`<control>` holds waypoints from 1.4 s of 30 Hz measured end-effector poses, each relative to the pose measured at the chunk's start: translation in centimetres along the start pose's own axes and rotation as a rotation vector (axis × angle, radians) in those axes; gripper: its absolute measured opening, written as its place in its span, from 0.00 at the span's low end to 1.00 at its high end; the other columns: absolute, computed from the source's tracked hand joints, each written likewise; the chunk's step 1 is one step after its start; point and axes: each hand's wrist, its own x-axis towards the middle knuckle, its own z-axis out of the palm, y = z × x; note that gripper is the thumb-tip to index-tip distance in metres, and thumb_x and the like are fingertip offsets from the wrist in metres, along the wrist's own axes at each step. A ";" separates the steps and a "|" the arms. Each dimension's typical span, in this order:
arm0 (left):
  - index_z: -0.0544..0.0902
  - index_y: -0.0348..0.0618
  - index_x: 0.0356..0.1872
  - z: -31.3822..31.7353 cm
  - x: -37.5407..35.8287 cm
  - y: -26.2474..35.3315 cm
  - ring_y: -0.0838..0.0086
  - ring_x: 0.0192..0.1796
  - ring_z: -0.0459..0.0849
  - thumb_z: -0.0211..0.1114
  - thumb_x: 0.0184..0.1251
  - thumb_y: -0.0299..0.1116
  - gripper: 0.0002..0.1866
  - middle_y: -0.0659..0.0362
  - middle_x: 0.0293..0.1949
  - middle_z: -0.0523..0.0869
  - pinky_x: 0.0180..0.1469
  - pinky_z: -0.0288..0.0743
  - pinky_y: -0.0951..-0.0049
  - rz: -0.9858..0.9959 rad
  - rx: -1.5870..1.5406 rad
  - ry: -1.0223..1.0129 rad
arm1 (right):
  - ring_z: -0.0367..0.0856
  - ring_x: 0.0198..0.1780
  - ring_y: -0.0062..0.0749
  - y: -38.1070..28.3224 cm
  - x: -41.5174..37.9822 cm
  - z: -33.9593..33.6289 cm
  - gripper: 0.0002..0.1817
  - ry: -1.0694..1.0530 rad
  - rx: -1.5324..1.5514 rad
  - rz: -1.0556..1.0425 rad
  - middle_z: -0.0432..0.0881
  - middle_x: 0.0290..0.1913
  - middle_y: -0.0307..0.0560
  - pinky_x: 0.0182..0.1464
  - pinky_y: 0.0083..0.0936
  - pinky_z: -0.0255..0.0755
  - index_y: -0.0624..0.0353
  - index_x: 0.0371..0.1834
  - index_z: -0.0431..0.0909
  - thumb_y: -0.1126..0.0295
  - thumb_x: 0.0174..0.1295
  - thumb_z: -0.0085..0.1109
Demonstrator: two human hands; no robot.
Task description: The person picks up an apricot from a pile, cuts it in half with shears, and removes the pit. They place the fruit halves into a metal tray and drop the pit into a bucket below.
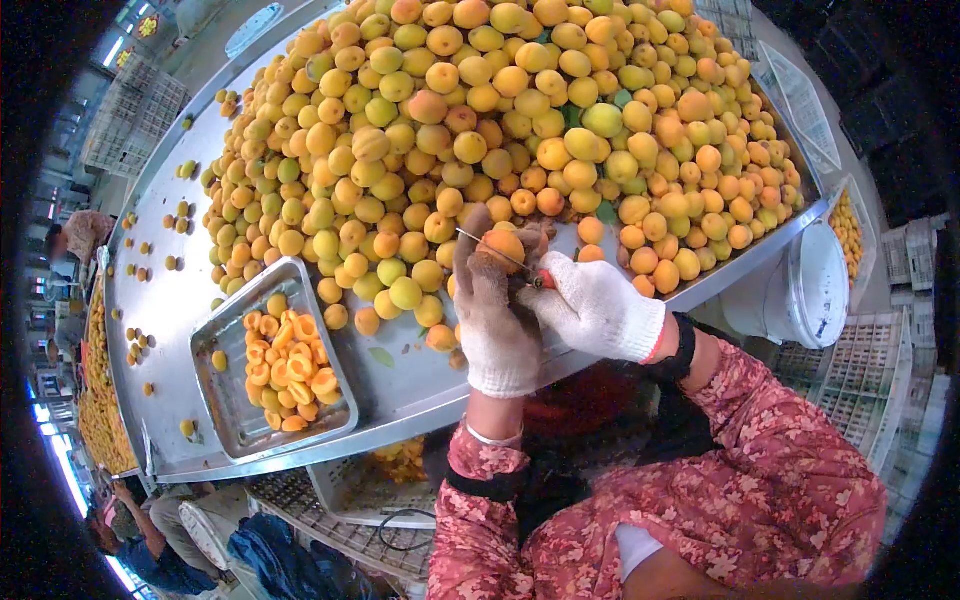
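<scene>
My left hand (492, 315), in a soiled white glove, has its fingers closed round an apricot (503, 250) at the near edge of the heap. In my right hand (605, 308), also gloved in white, is a small knife (541, 280) with a red handle. Its thin blade lies across the apricot and points up to the left. Behind both hands rises a big heap of whole apricots (430, 130), yellow to orange with some greenish ones. Left of my hands, a metal tray (343, 409) holds a pile of halved apricots (290, 370).
The heap rests on a metal table (165, 350) with a raised rim; loose apricots lie scattered on its left side. A white bucket (800, 290) stands past the right edge, near plastic crates (850, 370). Another crate (350, 490) sits underneath. A person (150, 540) is at lower left.
</scene>
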 end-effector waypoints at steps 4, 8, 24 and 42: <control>0.62 0.35 0.69 -0.1 -0.2 -0.1 0.64 0.61 0.78 0.38 0.83 0.50 0.29 0.49 0.59 0.78 0.67 0.70 0.64 -0.088 -0.054 0.024 | 0.84 0.28 0.57 0.6 -0.1 0.1 0.18 -0.069 -0.152 0.016 0.81 0.23 0.59 0.28 0.47 0.75 0.61 0.37 0.72 0.55 0.66 0.58; 0.61 0.35 0.70 -0.8 0.0 -1.3 0.64 0.61 0.78 0.36 0.83 0.50 0.29 0.49 0.58 0.78 0.67 0.70 0.63 -0.063 -0.009 0.020 | 0.83 0.28 0.58 0.1 -0.1 -0.2 0.18 -0.060 -0.092 0.048 0.80 0.22 0.59 0.28 0.48 0.74 0.61 0.37 0.72 0.54 0.66 0.58; 0.68 0.36 0.65 -0.6 0.7 -0.3 0.66 0.58 0.80 0.44 0.79 0.56 0.32 0.52 0.55 0.81 0.60 0.74 0.67 -0.169 -0.291 0.089 | 0.83 0.33 0.61 0.7 0.4 -0.2 0.17 -0.081 0.105 0.029 0.80 0.25 0.64 0.31 0.48 0.73 0.64 0.37 0.72 0.57 0.68 0.57; 0.77 0.36 0.56 -0.8 0.8 -1.3 0.66 0.52 0.83 0.40 0.78 0.61 0.34 0.53 0.51 0.84 0.58 0.76 0.66 -0.084 0.254 0.146 | 0.82 0.35 0.57 0.4 0.4 -0.3 0.12 -0.084 0.213 0.071 0.80 0.29 0.64 0.33 0.38 0.72 0.66 0.39 0.73 0.65 0.67 0.57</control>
